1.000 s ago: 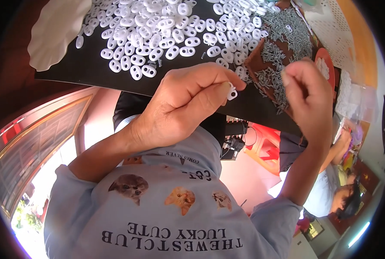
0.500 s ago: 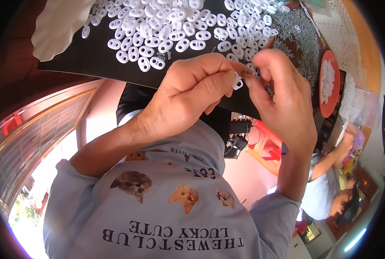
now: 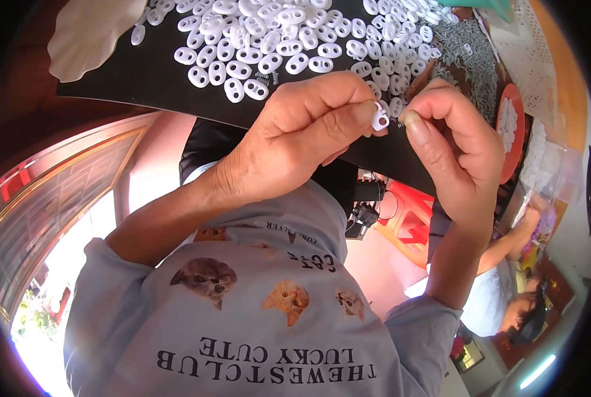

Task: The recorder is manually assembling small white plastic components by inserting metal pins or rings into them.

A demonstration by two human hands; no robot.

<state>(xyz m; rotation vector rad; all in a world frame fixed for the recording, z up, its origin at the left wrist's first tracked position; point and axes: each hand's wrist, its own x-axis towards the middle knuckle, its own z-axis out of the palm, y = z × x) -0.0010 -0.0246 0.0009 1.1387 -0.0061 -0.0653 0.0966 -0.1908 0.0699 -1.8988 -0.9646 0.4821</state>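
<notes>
My left hand [image 3: 322,126] is closed, with thumb and forefinger pinching a small white plastic cord-lock piece [image 3: 381,119] that has a round hole. To its right, my right hand [image 3: 454,145] also pinches, thumb against forefinger. A tiny grey bit at those fingertips looks like a coil spring, mostly hidden. A short gap separates the fingertips of the two hands. Beyond them many white oval two-holed cord-lock bodies [image 3: 289,47] lie heaped on the black tabletop [image 3: 130,83]. A few loose springs [image 3: 262,78] lie at the near edge of that heap.
Right of the heap spreads a pile of grey springs [image 3: 471,59]. A red-orange dish [image 3: 515,159] with small white pieces stands farther right. At the far left lies a wavy-edged cream dish [image 3: 87,43]. Below the table is a red stool [image 3: 408,221]. Another person [image 3: 491,298] works at right.
My right hand has drawn back to the right, away from the white piece, so the fingertips are farther apart. My left hand keeps its pinch. The whole view has shifted slightly.
</notes>
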